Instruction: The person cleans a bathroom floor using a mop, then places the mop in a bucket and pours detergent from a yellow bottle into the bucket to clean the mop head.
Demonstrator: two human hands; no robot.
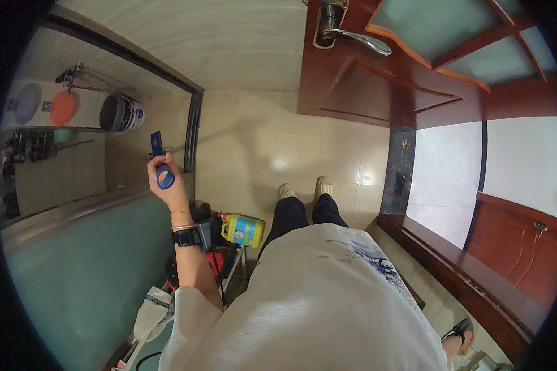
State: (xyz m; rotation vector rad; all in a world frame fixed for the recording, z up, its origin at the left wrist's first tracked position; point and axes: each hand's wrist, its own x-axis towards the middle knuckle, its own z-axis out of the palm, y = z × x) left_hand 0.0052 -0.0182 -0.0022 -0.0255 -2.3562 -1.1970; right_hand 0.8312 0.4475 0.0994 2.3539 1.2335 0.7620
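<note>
Raised in front of a dark-framed opening on the left, my left hand (167,185) is closed around a blue object (156,143). Its flat end sticks up past my fingers, and a round blue end shows at my palm; its exact kind is not clear. A bracelet and a black watch (184,236) are on that wrist. At the lower right, partly cut off by my shirt, my right hand (467,342) is beside the wooden door frame. A dark thing (459,328) lies against it, and its fingers are too small to read.
A yellow jug (242,230) with a blue label stands on a rack below my left arm. White cloth gloves (151,312) hang farther back. A red-brown door (359,80) with a metal handle (368,42) stands open ahead. A dark threshold (400,170) crosses the floor at right.
</note>
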